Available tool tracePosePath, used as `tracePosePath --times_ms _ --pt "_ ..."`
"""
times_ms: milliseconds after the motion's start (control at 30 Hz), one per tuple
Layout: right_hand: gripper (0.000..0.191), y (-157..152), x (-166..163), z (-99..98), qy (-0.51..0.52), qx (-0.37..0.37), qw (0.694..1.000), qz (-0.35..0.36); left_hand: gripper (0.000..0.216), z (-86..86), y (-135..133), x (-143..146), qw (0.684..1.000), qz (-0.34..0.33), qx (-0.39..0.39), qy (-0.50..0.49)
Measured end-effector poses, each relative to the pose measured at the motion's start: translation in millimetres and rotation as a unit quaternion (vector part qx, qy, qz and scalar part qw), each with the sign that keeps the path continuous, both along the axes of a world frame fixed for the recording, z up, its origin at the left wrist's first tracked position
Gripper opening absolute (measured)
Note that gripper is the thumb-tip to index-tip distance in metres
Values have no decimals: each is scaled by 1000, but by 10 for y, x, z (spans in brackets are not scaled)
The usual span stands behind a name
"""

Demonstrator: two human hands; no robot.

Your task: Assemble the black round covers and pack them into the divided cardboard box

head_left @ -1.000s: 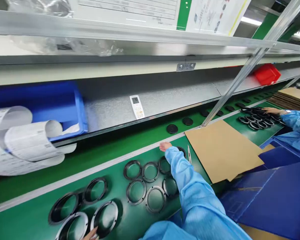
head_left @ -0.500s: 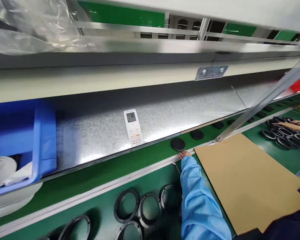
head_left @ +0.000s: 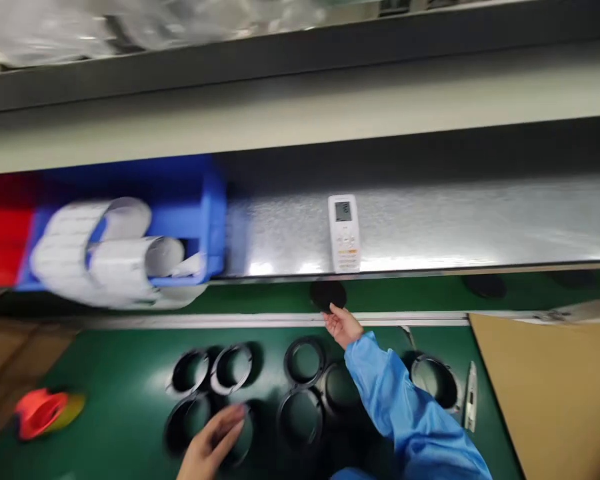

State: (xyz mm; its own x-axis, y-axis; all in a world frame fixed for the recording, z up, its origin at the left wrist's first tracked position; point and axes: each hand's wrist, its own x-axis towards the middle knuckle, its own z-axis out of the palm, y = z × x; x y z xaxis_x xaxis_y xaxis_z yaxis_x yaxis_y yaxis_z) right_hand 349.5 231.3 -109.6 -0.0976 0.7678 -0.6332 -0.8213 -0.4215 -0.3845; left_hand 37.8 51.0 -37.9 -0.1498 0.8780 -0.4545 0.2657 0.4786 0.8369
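Observation:
My right hand [head_left: 343, 326], in a blue sleeve [head_left: 405, 407], pinches the near edge of a flat black disc [head_left: 327, 294] at the green strip below the metal shelf. My left hand [head_left: 214, 437] is low in the view, slightly blurred, with its fingers loosely bent and apart from the thumb; nothing shows in it. It hovers over a black ring [head_left: 247, 437] and partly hides it. More black rings stand around it on the green bench, among them one ring [head_left: 304, 362] near the middle and a ring [head_left: 436, 380] right of my sleeve.
A white remote control [head_left: 345, 233] lies on the metal shelf [head_left: 455, 227]. Left of it, a blue bin [head_left: 213, 220] holds rolls of white labels [head_left: 125, 260], beside a red bin [head_left: 3, 230]. A cardboard sheet [head_left: 555, 380] lies right, near a light-coloured tool [head_left: 471, 398]. An orange-and-yellow object [head_left: 43, 412] sits left.
The view has swung left. My right hand, earlier at the white rail just below a black disc, now grips a disc. My left hand has come into view over the rings.

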Motion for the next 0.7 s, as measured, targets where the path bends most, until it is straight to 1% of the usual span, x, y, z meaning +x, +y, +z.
tracePosePath --times_ms 33,67,100,133,200,267,300,367,400,433,467,500,533,567,600,633,667,700 --pt "10 -230 -347 88 28 7 998 56 52 57 -8 63 997 42 8 -69" --pt "9 -484 -670 179 59 14 992 113 60 100 -13 118 987 71 24 -145" --pt "11 -749 -962 270 92 20 981 169 67 130 -16 154 969 98 51 -220" --pt "15 -1013 -1216 358 123 26 966 224 74 147 -26 165 948 111 72 -291" --pt "27 -1492 -1610 510 169 41 931 322 73 161 -82 111 908 129 70 -393" --pt "42 -1857 -1854 632 176 79 895 403 64 170 -200 -14 874 152 43 -460" --pt "49 -1984 -1924 688 165 112 873 446 58 177 -274 -89 858 168 39 -483" --pt "57 -2122 -1978 802 106 208 813 533 48 199 -423 -245 830 198 64 -517" --pt "57 -2137 -1973 864 52 266 784 558 45 214 -490 -320 820 205 83 -528" --pt "55 -2123 -1957 929 -21 330 763 555 43 230 -550 -389 812 205 96 -537" --pt "51 -2086 -1938 992 -112 396 750 519 44 248 -602 -451 807 199 100 -547" --pt "45 -2036 -1923 1048 -213 456 736 452 47 266 -650 -505 802 189 96 -558" --pt "38 -1979 -1920 1091 -311 504 715 371 51 283 -694 -550 796 178 87 -571" --pt "33 -1925 -1932 1114 -392 537 684 298 54 297 -736 -586 789 169 76 -586" --pt "31 -1880 -1960 1116 -453 559 648 250 56 308 -777 -615 780 163 67 -601" --pt "31 -1848 -2003 1096 -492 573 614 230 57 315 -817 -640 771 160 59 -613" --pt "32 -1830 -2058 1057 -515 581 587 231 58 316 -856 -662 764 160 53 -623" --pt "33 -1824 -2121 1005 -526 585 567 244 59 312 -893 -684 759 162 46 -629"
